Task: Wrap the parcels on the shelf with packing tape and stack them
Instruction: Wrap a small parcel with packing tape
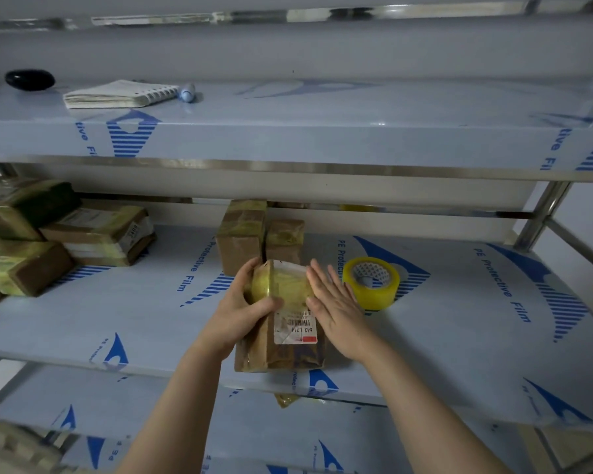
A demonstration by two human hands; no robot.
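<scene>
A brown parcel [288, 350] with a white shipping label lies on the middle shelf [459, 354] near its front edge, its far end banded in yellowish tape. My left hand [243, 302] grips the parcel's left far corner, thumb on top. My right hand [336, 302] lies flat, fingers spread, pressing against the parcel's right side over the taped band. A roll of clear-yellow packing tape [372, 280] sits flat just right of my right hand. Two taped parcels [254, 234] stand upright directly behind the one I hold.
A stack of several taped parcels [48, 241] fills the shelf's left end. On the upper shelf lie a spiral notebook [117, 94], a marker [187, 93] and a black oval object [30, 79]. Steel uprights [541, 213] frame the right side.
</scene>
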